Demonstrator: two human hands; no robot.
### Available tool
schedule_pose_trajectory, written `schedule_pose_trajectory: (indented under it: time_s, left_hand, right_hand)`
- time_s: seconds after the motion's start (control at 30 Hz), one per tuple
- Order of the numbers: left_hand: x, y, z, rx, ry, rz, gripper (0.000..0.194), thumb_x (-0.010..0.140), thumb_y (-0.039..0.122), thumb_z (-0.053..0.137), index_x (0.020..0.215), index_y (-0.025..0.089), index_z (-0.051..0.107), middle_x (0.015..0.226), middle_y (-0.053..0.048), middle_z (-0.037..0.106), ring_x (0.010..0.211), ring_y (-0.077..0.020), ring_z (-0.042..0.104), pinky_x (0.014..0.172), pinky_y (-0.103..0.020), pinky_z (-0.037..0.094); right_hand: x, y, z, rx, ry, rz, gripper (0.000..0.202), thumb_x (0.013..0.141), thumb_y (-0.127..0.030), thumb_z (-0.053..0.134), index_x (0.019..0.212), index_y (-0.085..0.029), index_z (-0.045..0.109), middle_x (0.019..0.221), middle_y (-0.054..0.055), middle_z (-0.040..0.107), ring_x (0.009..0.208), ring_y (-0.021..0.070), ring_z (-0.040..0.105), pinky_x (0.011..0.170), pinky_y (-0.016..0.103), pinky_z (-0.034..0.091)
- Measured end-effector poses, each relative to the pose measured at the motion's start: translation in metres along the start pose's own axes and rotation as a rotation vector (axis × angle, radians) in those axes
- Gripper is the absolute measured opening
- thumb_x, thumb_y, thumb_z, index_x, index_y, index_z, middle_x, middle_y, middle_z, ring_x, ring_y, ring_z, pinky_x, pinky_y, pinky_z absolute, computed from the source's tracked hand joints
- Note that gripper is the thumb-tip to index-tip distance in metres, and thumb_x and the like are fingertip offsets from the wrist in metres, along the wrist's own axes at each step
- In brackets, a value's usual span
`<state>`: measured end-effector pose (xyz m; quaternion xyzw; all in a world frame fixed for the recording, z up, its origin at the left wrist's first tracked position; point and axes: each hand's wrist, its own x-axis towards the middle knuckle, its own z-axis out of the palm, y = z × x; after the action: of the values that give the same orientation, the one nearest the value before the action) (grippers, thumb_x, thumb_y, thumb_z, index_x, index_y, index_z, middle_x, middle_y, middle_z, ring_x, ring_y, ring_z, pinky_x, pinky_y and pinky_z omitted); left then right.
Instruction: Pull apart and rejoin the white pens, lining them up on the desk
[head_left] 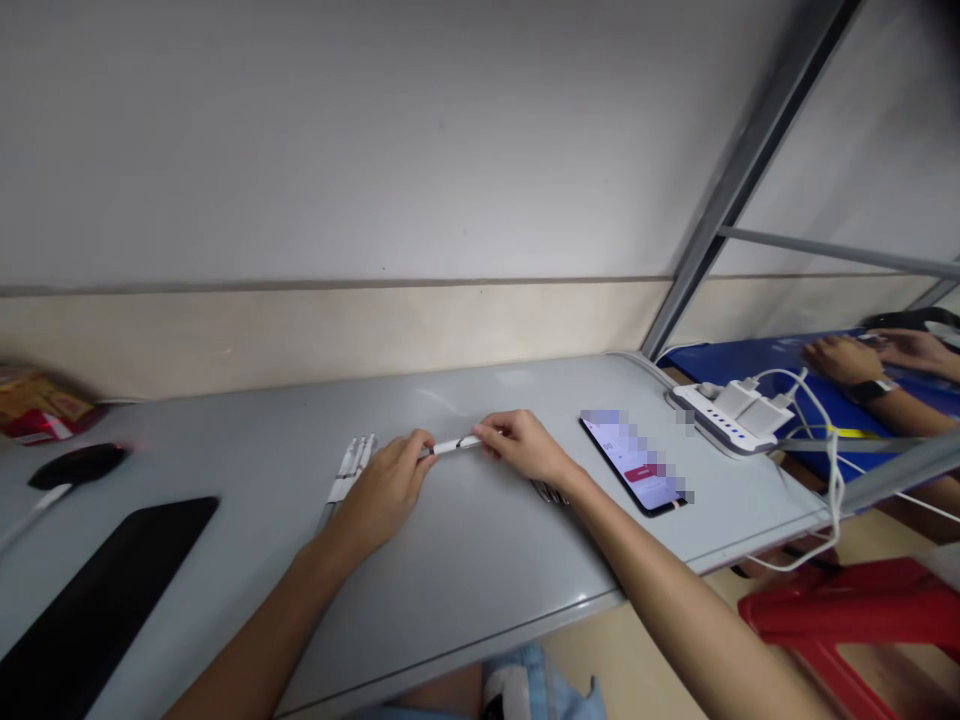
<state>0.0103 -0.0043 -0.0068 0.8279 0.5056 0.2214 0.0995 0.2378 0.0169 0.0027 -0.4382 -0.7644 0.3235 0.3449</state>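
Light-blue clothing (543,680) lies nearest the camera, below the front edge of the grey table (480,570). Over the tabletop, a slim white pen-like stick (454,445) spans both hands: left hand (386,490) and right hand (525,450) each pinch one end between closed fingertips, presumably for steadiness, leaving its middle exposed. Similar white sticks (349,468) lie bunched beside the left hand, apparently for easy reach. Smartphone (630,455) rests screen up, presumably for viewing, near a power strip (727,418).
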Motion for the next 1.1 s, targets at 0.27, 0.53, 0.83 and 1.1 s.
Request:
schedule_pose_trajectory:
  time_s: [0.27, 0.53, 0.83, 1.1]
  left_hand:
    - [0.0, -0.001, 0.001, 0.058, -0.04, 0.07, 0.026, 0.098, 0.034, 0.03, 0.091, 0.02, 0.051, 0.084, -0.003, 0.057, 0.079, -0.0197, 0.055, 0.073, -0.033, 0.043]
    - [-0.001, -0.006, 0.006, 0.019, -0.047, 0.051, 0.033, 0.099, 0.033, 0.026, 0.08, 0.021, 0.05, 0.078, -0.002, 0.057, 0.074, -0.0178, 0.055, 0.072, -0.032, 0.041]
    - [0.0, -0.001, -0.003, -0.114, 0.01, 0.009, 0.033, 0.098, 0.036, 0.034, 0.116, 0.026, 0.058, 0.11, -0.001, 0.068, 0.098, -0.0186, 0.063, 0.086, -0.032, 0.045]
    - [0.001, -0.009, -0.003, -0.024, 0.094, -0.008, 0.034, 0.098, 0.034, 0.033, 0.115, 0.026, 0.061, 0.114, -0.001, 0.068, 0.101, -0.0197, 0.062, 0.09, -0.035, 0.045]
  right_hand:
    - [-0.001, 0.001, 0.002, -0.139, 0.007, -0.178, 0.027, 0.076, -0.004, 0.06, 0.096, -0.019, 0.069, 0.089, 0.002, 0.063, 0.078, 0.0123, 0.055, 0.07, 0.023, 0.04]
    - [-0.001, 0.008, 0.01, -0.375, 0.051, -0.314, 0.032, 0.078, 0.001, 0.056, 0.097, -0.02, 0.07, 0.091, 0.005, 0.06, 0.087, 0.0168, 0.054, 0.074, 0.026, 0.041]
    - [0.002, 0.014, 0.002, -0.452, 0.203, -0.295, 0.027, 0.082, -0.005, 0.059, 0.097, -0.022, 0.073, 0.089, 0.005, 0.062, 0.083, 0.0173, 0.055, 0.075, 0.029, 0.04]
    - [0.001, 0.02, -0.01, -0.495, 0.214, -0.191, 0.027, 0.086, -0.009, 0.059, 0.103, -0.024, 0.073, 0.095, 0.005, 0.069, 0.076, 0.0151, 0.062, 0.072, 0.027, 0.041]
